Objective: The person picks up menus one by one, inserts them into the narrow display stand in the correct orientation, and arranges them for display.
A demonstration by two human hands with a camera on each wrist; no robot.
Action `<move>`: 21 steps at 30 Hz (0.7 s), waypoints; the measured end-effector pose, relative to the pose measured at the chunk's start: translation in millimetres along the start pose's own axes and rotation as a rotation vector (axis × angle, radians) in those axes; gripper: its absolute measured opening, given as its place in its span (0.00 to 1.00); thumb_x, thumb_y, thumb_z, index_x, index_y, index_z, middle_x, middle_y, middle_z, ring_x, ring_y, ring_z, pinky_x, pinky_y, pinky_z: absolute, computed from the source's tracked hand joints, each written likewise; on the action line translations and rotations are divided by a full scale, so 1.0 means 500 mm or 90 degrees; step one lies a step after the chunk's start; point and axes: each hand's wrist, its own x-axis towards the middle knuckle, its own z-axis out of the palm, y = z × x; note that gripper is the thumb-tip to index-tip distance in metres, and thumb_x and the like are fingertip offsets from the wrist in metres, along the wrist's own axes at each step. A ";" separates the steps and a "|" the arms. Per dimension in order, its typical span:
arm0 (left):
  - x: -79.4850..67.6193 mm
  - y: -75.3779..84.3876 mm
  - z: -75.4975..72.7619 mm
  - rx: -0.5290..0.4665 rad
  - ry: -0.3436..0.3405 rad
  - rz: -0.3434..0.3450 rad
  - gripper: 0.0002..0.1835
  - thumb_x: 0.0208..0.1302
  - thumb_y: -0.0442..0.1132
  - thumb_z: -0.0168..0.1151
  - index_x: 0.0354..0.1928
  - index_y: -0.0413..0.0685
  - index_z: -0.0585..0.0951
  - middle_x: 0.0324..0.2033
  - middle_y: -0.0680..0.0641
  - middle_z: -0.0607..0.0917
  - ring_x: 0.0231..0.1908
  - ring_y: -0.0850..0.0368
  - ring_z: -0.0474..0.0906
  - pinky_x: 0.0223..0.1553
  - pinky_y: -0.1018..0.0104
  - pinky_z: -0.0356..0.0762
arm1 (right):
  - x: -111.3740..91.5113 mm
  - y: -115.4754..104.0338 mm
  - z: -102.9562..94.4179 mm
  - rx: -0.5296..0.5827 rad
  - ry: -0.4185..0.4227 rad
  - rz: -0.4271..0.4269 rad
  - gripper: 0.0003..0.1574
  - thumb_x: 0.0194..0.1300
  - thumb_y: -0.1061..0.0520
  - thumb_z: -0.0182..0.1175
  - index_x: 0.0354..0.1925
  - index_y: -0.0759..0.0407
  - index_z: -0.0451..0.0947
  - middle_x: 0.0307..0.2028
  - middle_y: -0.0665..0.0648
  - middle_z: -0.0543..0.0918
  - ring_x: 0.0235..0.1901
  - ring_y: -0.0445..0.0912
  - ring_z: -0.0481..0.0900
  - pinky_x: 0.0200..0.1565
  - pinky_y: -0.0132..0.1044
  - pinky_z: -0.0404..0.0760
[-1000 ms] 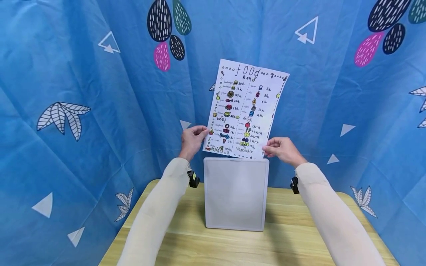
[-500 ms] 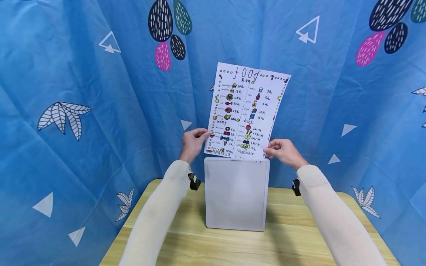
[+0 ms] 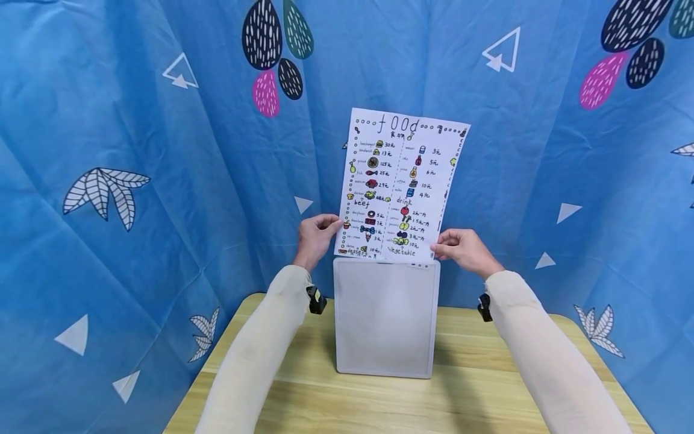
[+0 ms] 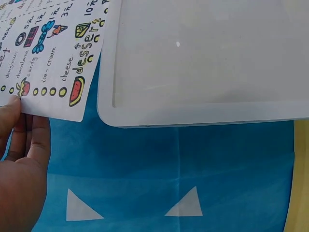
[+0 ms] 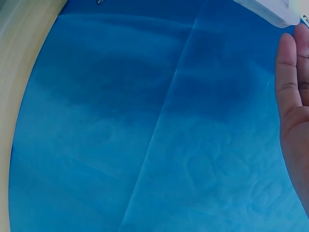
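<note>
A white paper food menu (image 3: 398,193), hand-drawn with coloured pictures and prices, stands above a light grey upright display frame (image 3: 385,319). My left hand (image 3: 316,240) pinches the menu's left edge near the bottom, thumb in front. At its lower right edge, my right hand (image 3: 467,250) pinches it between thumb and fingers. The menu leans slightly, and its bottom edge overlaps the frame's top rim; a few of its dots show just below the rim at the right. In the left wrist view the menu's lower corner (image 4: 75,96) lies beside the frame's rounded corner (image 4: 108,113).
The frame stands on a light wood table (image 3: 488,374). Behind and at both sides hangs a blue patterned curtain (image 3: 135,253). Dark wrist cameras sit at both cuffs; the right wrist view shows mostly curtain (image 5: 145,121), with the frame's corner (image 5: 275,9) at the top.
The menu has come down a little and straightened slightly, its bottom right edge now showing below the frame's top rim. Both hands have moved slightly down with it. The frame has stayed in place.
</note>
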 end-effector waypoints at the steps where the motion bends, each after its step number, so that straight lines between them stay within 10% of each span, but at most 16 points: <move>1: -0.001 -0.001 0.000 0.000 -0.001 0.000 0.12 0.67 0.40 0.67 0.47 0.41 0.87 0.42 0.42 0.86 0.44 0.49 0.79 0.49 0.58 0.79 | 0.000 0.000 0.000 0.001 0.000 -0.002 0.16 0.70 0.54 0.64 0.43 0.68 0.79 0.36 0.58 0.88 0.35 0.49 0.84 0.46 0.42 0.80; 21: -0.010 -0.020 0.006 -0.013 -0.013 -0.041 0.10 0.67 0.39 0.66 0.44 0.39 0.86 0.39 0.42 0.86 0.43 0.44 0.83 0.50 0.55 0.82 | -0.004 -0.003 -0.007 0.020 0.005 -0.009 0.15 0.70 0.57 0.64 0.45 0.71 0.79 0.35 0.60 0.87 0.39 0.59 0.85 0.39 0.33 0.83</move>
